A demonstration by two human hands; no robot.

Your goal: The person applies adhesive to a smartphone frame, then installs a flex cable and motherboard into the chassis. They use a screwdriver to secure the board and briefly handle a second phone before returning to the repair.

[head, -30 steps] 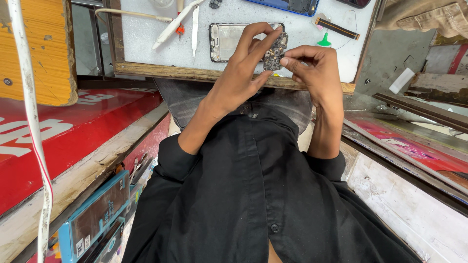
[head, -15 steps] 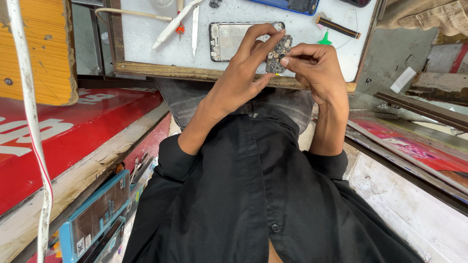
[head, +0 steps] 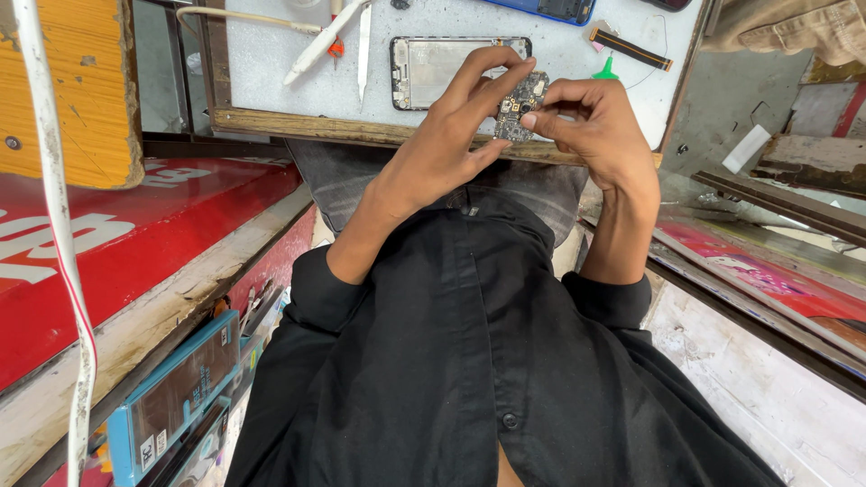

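Note:
A small dark circuit board (head: 519,106) is held up in front of me above the near edge of the worktable (head: 298,124). My left hand (head: 460,117) grips it from the left with thumb and fingers. My right hand (head: 600,126) pinches its right side with fingertips. Just behind the board, an opened phone frame (head: 433,68) lies flat on the white mat (head: 271,68).
On the mat lie a white pen-like tool (head: 320,45), tweezers (head: 363,45), a blue phone (head: 546,9), a small green tool (head: 606,68) and a black-orange strip (head: 631,50). A red panel (head: 117,252) runs along the left, boxed parts (head: 176,397) below it, and boards (head: 758,271) sit on the right.
Both hands shifted slightly on the board; the right fingertips now pinch its right edge more closely. The board stays above the table's near edge.

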